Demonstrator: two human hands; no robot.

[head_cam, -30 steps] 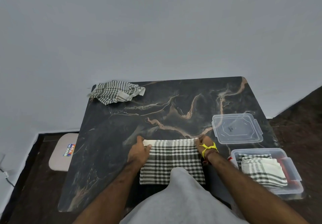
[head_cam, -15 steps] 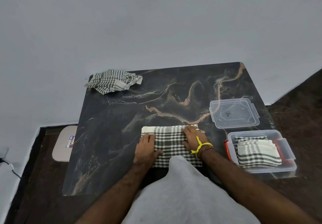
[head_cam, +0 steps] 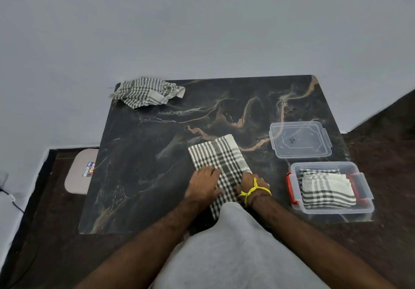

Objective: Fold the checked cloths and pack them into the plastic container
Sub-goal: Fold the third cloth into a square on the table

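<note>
A folded checked cloth [head_cam: 219,154] lies as a slanted strip on the dark marble table [head_cam: 157,176], its near end hidden behind my body. My left hand [head_cam: 203,184] lies flat on the cloth's left edge, with the fingers stretched across the fabric. At the cloth's right edge, my right hand [head_cam: 248,181], with a yellow thread at the wrist, grips the fabric with curled fingers. The clear plastic container [head_cam: 363,190] with red clips stands at the near right and holds folded checked cloths [head_cam: 325,190]. Another checked cloth [head_cam: 146,91] lies crumpled at the table's far left corner.
The container's clear lid [head_cam: 299,140] lies on the table just beyond the container. A pale stool [head_cam: 80,172] with a sticker stands on the dark floor left of the table. A grey wall runs behind the table.
The cloth has turned from lying crosswise to lying slanted, lengthwise away from me. Both hands have shifted to its near part, left hand on the left edge, right on the right.
</note>
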